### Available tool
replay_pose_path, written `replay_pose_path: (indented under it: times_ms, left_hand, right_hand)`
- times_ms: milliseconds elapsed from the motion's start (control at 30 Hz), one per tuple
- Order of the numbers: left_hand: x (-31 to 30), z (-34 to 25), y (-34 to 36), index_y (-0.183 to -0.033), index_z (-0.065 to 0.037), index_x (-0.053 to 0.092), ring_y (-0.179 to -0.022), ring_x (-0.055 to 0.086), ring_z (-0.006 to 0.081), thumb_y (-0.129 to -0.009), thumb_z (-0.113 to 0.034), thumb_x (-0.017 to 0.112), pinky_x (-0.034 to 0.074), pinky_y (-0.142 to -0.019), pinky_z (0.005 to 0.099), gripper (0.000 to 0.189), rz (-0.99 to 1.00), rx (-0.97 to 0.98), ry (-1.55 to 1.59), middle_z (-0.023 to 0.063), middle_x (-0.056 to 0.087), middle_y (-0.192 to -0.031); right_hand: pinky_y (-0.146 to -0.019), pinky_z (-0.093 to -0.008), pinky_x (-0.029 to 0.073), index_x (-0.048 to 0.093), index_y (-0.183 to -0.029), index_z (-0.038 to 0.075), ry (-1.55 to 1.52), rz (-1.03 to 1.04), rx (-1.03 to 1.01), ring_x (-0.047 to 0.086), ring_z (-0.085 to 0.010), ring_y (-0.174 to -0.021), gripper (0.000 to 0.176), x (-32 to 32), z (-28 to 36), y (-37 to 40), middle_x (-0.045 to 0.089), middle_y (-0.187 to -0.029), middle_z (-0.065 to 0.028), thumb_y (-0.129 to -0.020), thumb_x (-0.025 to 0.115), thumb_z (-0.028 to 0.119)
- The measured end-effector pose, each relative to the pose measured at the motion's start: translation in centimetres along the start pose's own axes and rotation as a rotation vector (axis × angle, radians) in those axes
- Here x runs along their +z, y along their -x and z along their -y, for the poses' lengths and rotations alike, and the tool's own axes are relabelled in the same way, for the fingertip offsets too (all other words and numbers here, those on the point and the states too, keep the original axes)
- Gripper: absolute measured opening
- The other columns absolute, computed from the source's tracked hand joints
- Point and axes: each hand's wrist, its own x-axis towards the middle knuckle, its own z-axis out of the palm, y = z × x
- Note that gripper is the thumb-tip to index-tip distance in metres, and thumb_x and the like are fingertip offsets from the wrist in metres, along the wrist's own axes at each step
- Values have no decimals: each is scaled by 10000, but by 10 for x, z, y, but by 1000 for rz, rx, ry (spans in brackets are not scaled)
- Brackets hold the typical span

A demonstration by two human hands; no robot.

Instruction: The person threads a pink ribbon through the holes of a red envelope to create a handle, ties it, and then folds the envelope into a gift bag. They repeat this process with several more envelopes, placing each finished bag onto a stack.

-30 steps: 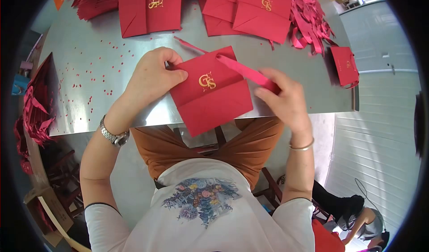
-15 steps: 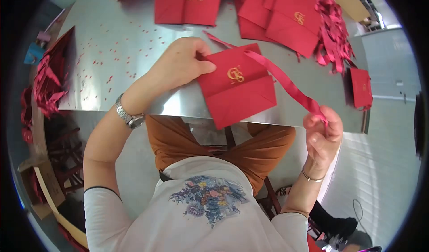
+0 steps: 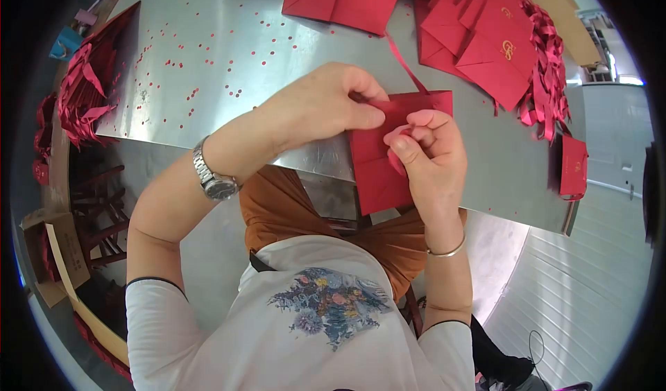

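Note:
A flat red paper bag (image 3: 378,176) lies over the table's near edge, its upper left part pinched by my left hand (image 3: 333,103). A red ribbon (image 3: 406,64) comes out near the bag's top edge and stretches up and away over the table. Over the bag's right part, my right hand (image 3: 437,155) is closed on the ribbon, a loop of it showing below the fingers. The fingers and the ribbon hide the bag's gold print.
Red bags with gold print (image 3: 503,51) are piled at the back right, beside a bundle of ribbons (image 3: 544,79). A small red bag (image 3: 574,168) is by the right edge. More ribboned bags (image 3: 87,86) stand at the left. Tiny red discs dot the metal table (image 3: 166,51).
My right hand has moved left and up from beyond the bag to over it, bringing the ribbon's end along. The bag now appears further right, and the whole view has shifted.

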Motion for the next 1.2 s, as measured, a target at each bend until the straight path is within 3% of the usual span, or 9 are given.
replay_pose_path:
  times_ms: [167, 233, 333, 433, 500, 733, 1067, 1200]
  left_hand:
    - [8, 6, 8, -1092, 31, 629, -863, 600, 101, -818, -29, 682, 497, -784, 243, 285, 34, 98, 13, 42, 653, -959]
    - [16, 10, 7, -1068, 33, 636, -857, 609, 98, -827, -14, 673, 510, -770, 247, 248, -65, -35, 82, 43, 663, -947]
    - [18, 17, 2, -1044, 30, 643, -858, 615, 97, -840, 0, 654, 519, -764, 250, 206, -76, -73, 199, 46, 670, -927]
    - [20, 18, -1, -1021, 21, 644, -841, 599, 80, -861, 8, 627, 505, -751, 237, 161, -71, -47, 155, 29, 662, -906]
    - [19, 17, -2, -1013, 15, 644, -828, 588, 74, -866, 5, 618, 495, -742, 231, 150, -57, -30, 116, 20, 656, -895]
    - [17, 19, -3, -1004, 7, 642, -804, 567, 68, -871, -10, 604, 474, -723, 227, 139, -66, 4, -11, 9, 645, -873]
    - [12, 17, -3, -1040, 19, 645, -850, 596, 81, -860, -11, 614, 494, -772, 229, 185, -43, -37, 58, 32, 661, -929]
    - [7, 22, -3, -1050, 21, 642, -858, 597, 80, -836, 12, 614, 493, -782, 227, 216, 14, -10, 69, 32, 660, -939]
  right_hand:
    - [-609, -189, 478, 589, -1009, -8, 80, -99, -131, 579, -63, -713, 141, 0, -11, -3, 639, -836, -30, -886, 655, -24]
    - [-598, -190, 472, 609, -989, -10, 87, -136, -154, 573, -60, -697, 112, 0, -7, -3, 642, -844, -30, -888, 655, -21]
    - [-598, -188, 463, 624, -989, -9, 153, -109, -190, 564, -57, -676, 101, 0, 3, 2, 647, -836, -31, -892, 652, -16]
    - [-591, -198, 460, 637, -928, -10, 297, -191, -127, 559, -52, -654, 62, 0, 8, 4, 641, -771, -17, -874, 666, -9]
    - [-560, -213, 451, 633, -850, -5, 549, -210, -207, 548, -51, -611, 47, -2, 5, 2, 614, -690, -12, -831, 674, -17]
    - [-516, -252, 447, 607, -763, 12, 845, -146, -395, 548, -123, -538, 70, 3, -6, -5, 591, -639, -70, -770, 663, -28]
    - [-520, -247, 447, 613, -761, 12, 796, -105, -393, 542, -113, -539, 67, 1, -10, -11, 598, -642, -61, -770, 670, -23]
    - [-526, -238, 449, 616, -757, 7, 758, -118, -248, 542, -93, -544, 57, 4, -3, -13, 592, -615, -52, -777, 669, -4]
